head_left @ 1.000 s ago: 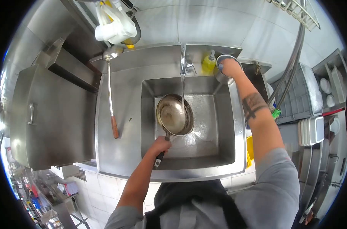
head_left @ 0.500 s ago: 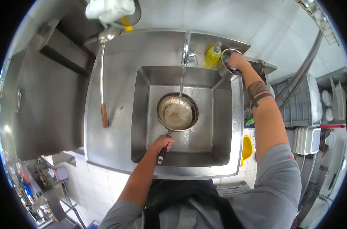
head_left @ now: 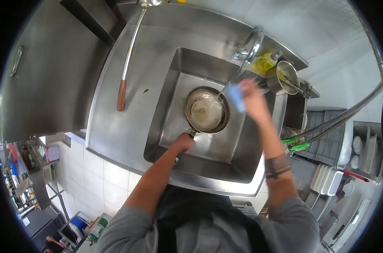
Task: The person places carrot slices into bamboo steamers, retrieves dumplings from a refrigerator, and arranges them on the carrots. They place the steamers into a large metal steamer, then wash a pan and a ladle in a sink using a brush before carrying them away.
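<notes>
My left hand is closed round the handle of a frying pan that sits in the steel sink basin. Water runs from the faucet into the pan, and a cloudy pool with brown residue covers its bottom. Over the right side of the basin, my right hand grips a light-blue sponge. Both hand and sponge are smeared by motion. Behind that hand, a metal pot with utensils in it stands at the back right corner, beside a bottle of yellow liquid.
A long ladle with a wooden handle lies on the left steel counter. Grey racks and upright white trays stand at the right. A hose hangs there, near green-handled scrubbers.
My right hand has come out of the metal pot with the sponge and moved left toward the pan. My left hand still holds the pan handle. The camera view has turned.
</notes>
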Demonstrator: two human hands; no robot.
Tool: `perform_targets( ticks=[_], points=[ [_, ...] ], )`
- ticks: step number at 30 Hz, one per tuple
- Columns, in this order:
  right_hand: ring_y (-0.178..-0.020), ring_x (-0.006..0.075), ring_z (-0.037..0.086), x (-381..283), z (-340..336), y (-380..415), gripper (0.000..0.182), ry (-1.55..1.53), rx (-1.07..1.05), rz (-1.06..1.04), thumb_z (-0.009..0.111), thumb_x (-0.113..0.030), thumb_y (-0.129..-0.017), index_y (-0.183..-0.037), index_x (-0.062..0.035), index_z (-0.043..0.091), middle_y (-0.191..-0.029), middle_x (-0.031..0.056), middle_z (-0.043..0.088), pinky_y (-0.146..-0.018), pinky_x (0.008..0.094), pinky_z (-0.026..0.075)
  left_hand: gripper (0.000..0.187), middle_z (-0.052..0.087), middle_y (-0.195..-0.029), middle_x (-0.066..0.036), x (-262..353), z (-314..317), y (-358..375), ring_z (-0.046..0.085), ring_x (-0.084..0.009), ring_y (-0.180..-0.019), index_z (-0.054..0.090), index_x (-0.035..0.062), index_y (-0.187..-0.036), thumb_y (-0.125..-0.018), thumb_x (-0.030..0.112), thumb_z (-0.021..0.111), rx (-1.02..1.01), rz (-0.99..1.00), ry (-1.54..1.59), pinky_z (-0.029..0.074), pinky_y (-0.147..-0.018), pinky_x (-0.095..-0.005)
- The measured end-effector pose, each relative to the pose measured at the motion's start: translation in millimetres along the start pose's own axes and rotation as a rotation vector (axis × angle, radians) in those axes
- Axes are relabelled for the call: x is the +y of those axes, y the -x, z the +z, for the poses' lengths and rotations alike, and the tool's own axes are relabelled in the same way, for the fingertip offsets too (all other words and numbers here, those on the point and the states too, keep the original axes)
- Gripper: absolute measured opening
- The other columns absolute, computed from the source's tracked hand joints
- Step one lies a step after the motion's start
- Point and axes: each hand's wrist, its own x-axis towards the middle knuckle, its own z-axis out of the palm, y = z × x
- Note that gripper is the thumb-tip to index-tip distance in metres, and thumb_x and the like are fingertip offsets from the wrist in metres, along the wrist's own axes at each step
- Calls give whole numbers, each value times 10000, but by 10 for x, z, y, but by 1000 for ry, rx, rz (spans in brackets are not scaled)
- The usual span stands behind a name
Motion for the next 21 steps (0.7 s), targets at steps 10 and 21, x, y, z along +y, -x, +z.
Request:
perform_targets(
  ticks=[10,21],
  points=[
    [-1139,374,674,1018,2544,929,419,450,-909,88,646,-325,-954,-1318,-118,651,-1269,175,681,-1016,490,520,193,564,-554,-101,-58,-190,-72,557,-217,-417,624,-19,-735,-824,110,736,-53,-144,55,452,-400,-401],
    [-1089,506,652,-361,2837,938,383,-461,-403,309,552,-150,-919,-1253,26,612,-1148,316,687,-989,522,501,192,560,-557,-135,94,-225,-110,562,-247,-433,583,-45,-644,-780,68,658,-198,-88,-37,455,-402,-433]
  ],
)
